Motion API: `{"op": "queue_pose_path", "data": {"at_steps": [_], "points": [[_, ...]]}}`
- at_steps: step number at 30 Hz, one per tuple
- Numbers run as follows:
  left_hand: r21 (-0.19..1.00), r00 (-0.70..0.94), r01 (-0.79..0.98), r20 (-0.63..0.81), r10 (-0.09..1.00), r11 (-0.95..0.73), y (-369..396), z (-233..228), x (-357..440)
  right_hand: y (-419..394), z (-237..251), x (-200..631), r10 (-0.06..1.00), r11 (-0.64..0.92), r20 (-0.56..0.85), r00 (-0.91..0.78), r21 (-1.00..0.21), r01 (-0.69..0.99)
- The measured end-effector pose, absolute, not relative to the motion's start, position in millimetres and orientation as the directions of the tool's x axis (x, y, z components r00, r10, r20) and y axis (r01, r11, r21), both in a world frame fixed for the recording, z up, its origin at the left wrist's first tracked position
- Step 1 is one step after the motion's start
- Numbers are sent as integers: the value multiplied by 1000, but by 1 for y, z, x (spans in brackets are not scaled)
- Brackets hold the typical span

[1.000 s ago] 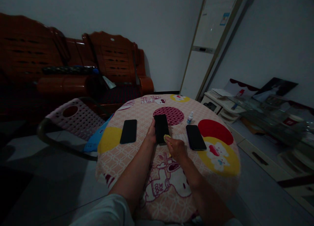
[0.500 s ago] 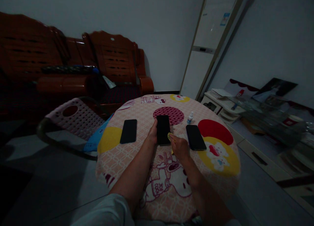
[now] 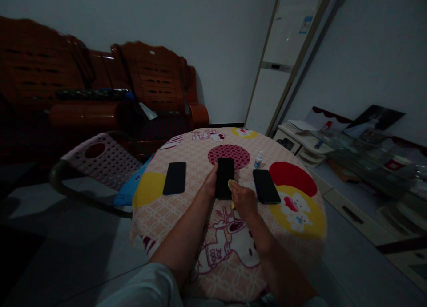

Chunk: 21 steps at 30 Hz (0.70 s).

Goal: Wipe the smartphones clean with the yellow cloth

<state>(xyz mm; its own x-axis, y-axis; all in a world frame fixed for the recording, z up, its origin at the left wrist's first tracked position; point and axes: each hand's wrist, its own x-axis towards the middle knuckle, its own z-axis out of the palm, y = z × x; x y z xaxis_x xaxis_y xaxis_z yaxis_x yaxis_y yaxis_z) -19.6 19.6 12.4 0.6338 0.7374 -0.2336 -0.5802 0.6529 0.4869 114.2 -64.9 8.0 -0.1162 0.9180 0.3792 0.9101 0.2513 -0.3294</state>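
The left hand (image 3: 211, 185) steadies the middle phone (image 3: 224, 178) by its left edge, its long axis pointing away, while the right hand (image 3: 244, 199), pinching a yellow cloth (image 3: 231, 184), touches its near right corner on the table (image 3: 187, 209).
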Motion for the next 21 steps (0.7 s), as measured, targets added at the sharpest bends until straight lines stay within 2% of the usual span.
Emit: {"op": "queue_pose_path", "data": {"at_steps": [2,4,9,12,18,21], "points": [[480,663,-565,-220,716,671,19,13,-20,-63,9,119,923,203,380,-61,-346,916],[481,664,-566,-216,716,670,20,12,-19,-63,9,119,922,215,380,-75,-342,915],[520,585,-593,-246,773,614,23,5,-16,-67,3,106,890,402,358,-281,-329,854],[536,547,-602,-263,795,592,22,4,-15,-68,3,102,886,434,334,-322,-350,830],[509,669,-518,-260,697,687,18,9,-14,-63,10,116,918,227,391,-68,-376,898],[499,687,-515,-245,684,697,19,7,-15,-61,12,121,920,190,391,-23,-395,899]]}}
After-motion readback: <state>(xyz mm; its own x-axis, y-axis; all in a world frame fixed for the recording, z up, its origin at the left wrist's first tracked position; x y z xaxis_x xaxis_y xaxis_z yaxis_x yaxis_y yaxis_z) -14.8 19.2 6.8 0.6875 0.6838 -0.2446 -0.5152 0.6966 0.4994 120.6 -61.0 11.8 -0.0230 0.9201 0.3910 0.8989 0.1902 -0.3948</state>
